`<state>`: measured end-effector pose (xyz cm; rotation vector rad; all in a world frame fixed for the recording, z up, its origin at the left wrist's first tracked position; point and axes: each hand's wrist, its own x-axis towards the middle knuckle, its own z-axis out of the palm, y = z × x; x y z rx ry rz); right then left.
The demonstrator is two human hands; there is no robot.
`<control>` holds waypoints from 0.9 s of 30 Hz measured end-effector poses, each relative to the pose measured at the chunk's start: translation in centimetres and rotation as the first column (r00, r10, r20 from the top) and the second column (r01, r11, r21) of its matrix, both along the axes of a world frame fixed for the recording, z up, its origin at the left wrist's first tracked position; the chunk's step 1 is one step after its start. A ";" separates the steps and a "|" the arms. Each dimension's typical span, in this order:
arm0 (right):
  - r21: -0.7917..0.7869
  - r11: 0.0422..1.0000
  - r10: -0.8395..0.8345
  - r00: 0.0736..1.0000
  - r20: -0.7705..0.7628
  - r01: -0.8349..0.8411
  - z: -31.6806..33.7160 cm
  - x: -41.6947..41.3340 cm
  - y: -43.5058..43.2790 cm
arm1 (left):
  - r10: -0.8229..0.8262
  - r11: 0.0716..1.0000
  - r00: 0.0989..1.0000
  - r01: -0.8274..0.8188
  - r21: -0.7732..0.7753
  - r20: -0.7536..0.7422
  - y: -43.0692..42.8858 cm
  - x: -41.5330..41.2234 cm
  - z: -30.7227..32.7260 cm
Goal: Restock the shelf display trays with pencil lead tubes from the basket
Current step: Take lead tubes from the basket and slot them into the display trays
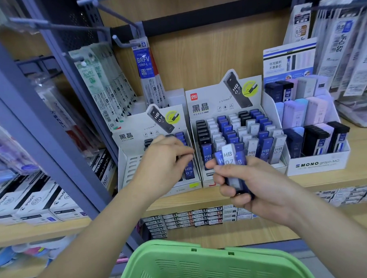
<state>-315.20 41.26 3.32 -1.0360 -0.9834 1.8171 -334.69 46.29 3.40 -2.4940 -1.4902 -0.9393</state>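
Blue and white lead tubes (229,155) bunch upright before the full tray (270,106). The left tray (128,169) is half-empty. The green basket (185,264) sits below.

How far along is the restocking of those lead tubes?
The middle tray looks nearly full. The right hand grips a bunch of tubes; the left hand is over the left tray, whose left slots are empty. Filling those is left.
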 end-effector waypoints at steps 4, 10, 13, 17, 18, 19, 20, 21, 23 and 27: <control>0.043 0.990 0.133 0.988 0.074 -0.137 0.3 0.0 -0.4 | -0.046 0.895 0.889 0.240 -0.377 0.456 -1.8 2.3 3.1; 0.066 0.981 0.177 0.981 0.084 -0.183 0.5 -0.4 -0.8 | -0.027 0.803 0.794 0.378 -0.460 0.607 -2.8 3.0 4.4; -0.029 0.991 0.131 0.991 0.011 -0.131 0.6 0.0 -0.6 | 0.087 0.867 0.636 0.331 -0.373 0.767 -2.3 1.1 6.1; -0.068 0.998 0.015 0.999 -0.032 -0.017 0.3 -0.1 -0.2 | 0.224 0.974 0.870 -0.193 -0.115 0.439 -1.2 -3.4 8.0; -0.061 0.998 -0.014 1.000 -0.022 0.013 0.1 -0.2 -0.1 | 0.342 0.938 0.911 -0.344 -0.032 0.232 -1.0 -4.3 8.0; -0.055 0.998 -0.039 0.999 -0.009 0.038 0.1 -0.5 -0.2 | 0.438 0.897 0.895 -0.441 0.029 0.079 -0.7 -5.0 7.8; -0.044 0.998 -0.050 0.999 -0.003 0.050 0.0 -0.7 -0.2 | 0.488 0.872 0.873 -0.487 0.048 -0.010 -0.4 -5.4 7.2; -0.035 0.998 -0.049 0.999 -0.005 0.049 0.0 -0.9 -0.3 | 0.504 0.864 0.862 -0.503 0.028 -0.054 -0.1 -5.6 6.4; -0.026 0.999 -0.035 0.999 -0.020 0.035 -0.2 -1.1 -0.3 | 0.495 0.865 0.865 -0.499 -0.042 -0.080 0.4 -5.8 4.8; 0.000 1.000 -0.021 1.000 -0.024 0.021 -0.7 -1.0 -0.1 | 0.493 0.861 0.869 -0.494 -0.117 -0.042 1.5 -6.2 2.7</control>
